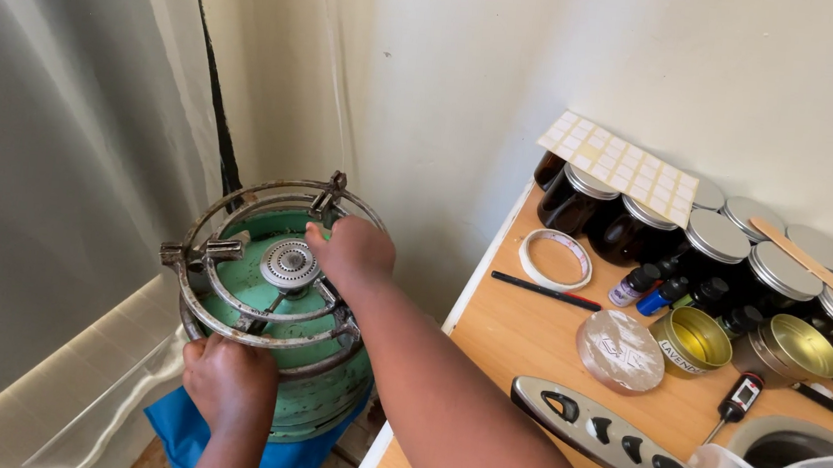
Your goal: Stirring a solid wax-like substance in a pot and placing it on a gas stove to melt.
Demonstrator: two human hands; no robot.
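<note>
indoors, wooden table (518, 338) beside pale wall (512, 62)

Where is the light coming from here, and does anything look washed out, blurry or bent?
Head view: soft daylight from the left, through the pale curtain, which looks washed out; a bright strip glares along its foot. The green gas stove and both hands, left hand and right hand, are sharp. The table edge bows slightly, as under a wide lens.
</note>
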